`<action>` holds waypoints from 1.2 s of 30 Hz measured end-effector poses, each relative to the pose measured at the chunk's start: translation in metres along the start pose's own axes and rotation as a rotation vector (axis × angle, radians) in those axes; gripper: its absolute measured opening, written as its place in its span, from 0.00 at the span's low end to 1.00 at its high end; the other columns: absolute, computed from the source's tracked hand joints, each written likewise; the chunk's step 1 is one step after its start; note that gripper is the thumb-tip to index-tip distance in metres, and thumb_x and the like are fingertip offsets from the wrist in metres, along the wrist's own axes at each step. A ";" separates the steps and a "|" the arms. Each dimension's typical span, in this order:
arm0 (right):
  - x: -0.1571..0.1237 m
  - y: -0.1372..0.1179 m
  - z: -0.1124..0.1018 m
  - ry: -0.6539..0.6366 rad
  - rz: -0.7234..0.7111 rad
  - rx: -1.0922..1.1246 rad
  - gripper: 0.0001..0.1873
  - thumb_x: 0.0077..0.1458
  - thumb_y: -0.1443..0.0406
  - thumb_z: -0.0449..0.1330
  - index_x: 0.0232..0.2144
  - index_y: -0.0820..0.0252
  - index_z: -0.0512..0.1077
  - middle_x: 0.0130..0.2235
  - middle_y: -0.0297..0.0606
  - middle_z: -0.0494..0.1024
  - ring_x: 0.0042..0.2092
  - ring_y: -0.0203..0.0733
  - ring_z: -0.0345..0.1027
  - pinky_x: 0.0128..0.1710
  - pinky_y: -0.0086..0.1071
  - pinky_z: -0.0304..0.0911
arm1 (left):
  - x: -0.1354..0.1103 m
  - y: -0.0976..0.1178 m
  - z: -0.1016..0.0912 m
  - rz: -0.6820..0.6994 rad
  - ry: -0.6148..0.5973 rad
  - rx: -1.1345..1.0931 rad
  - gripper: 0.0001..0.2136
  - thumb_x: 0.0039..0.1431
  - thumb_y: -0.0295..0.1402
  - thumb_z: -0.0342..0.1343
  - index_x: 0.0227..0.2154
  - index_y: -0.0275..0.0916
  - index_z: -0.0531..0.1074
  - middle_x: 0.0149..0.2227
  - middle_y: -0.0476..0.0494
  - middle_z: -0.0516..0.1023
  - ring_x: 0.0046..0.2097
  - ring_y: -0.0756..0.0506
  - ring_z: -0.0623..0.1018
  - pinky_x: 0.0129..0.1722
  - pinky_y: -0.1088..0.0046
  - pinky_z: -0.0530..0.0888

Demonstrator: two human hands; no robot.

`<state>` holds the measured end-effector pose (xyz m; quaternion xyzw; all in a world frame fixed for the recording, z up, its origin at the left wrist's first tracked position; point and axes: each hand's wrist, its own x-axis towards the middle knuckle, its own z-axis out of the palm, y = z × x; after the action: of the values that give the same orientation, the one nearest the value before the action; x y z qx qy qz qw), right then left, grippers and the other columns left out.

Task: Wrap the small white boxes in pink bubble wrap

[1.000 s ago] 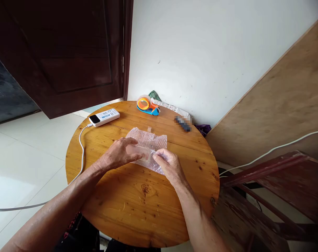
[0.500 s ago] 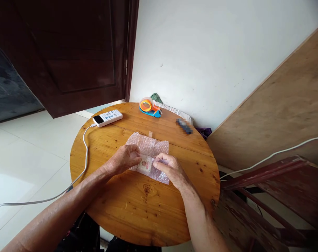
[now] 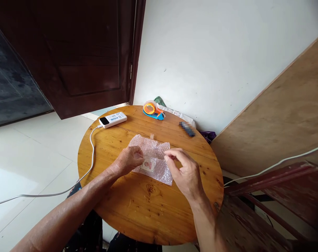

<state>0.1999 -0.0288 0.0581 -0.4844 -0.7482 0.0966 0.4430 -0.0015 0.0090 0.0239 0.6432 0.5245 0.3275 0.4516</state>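
Observation:
A sheet of bubble wrap lies in the middle of the round wooden table. A small white packet with a red print rests on it. My left hand presses the packet's left edge with curled fingers. My right hand hovers just right of the packet, lifted off the wrap, thumb and forefinger pinched together. Whether anything is between them I cannot make out.
At the table's far side sit a white power bank with a white cable, an orange and blue tape dispenser and a small dark object. A plywood board leans at right. A dark door stands behind.
My right hand has lifted off the bubble wrap and moved right, uncovering the packet. My left hand stays on the packet's left edge. The view shifted slightly.

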 end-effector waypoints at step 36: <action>0.003 -0.031 0.033 -0.566 -0.282 -0.646 0.09 0.54 0.68 0.63 0.40 0.57 0.73 0.42 0.42 0.74 0.45 0.50 0.64 0.44 0.41 0.54 | -0.021 -0.007 -0.016 -0.271 0.077 -0.419 0.07 0.46 0.32 0.57 0.29 0.36 0.68 0.16 0.56 0.67 0.16 0.55 0.62 0.15 0.81 0.58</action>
<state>0.1544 -0.0330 0.0583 -0.4458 -0.8903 -0.0743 0.0561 -0.0239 -0.0072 0.0243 0.4462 0.5434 0.3898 0.5947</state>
